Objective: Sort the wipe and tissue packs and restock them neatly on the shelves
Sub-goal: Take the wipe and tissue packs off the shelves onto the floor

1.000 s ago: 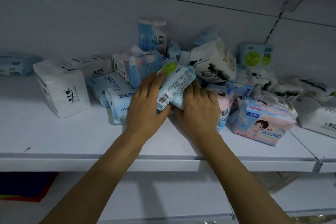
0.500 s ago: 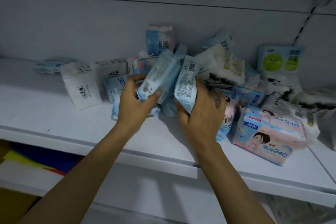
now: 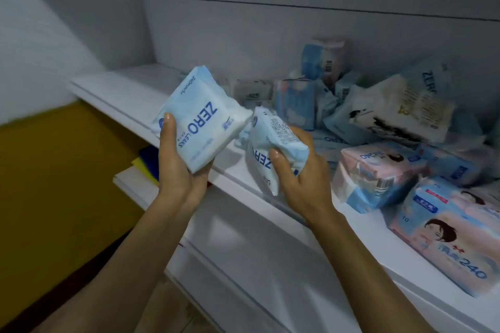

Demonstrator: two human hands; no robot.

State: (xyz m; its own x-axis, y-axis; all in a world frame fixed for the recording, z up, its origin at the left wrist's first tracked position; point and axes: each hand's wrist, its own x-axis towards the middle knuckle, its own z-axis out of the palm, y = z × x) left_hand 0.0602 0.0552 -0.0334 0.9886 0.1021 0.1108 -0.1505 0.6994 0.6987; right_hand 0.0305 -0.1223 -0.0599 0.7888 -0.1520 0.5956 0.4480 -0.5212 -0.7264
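Evidently early: the left hand [image 3: 180, 170] grips one ZERO pack [image 3: 201, 127], the right hand [image 3: 303, 177] a second pack [image 3: 277, 136]. The pile [image 3: 389, 108] at right of the frame lies jumbled.

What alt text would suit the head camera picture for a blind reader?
A person's left hand grips one pale blue ZERO pack and the right hand grips another ZERO pack, above the edge of a white shelf. Jumbled wipe and tissue packs crowd the shelf to the right.
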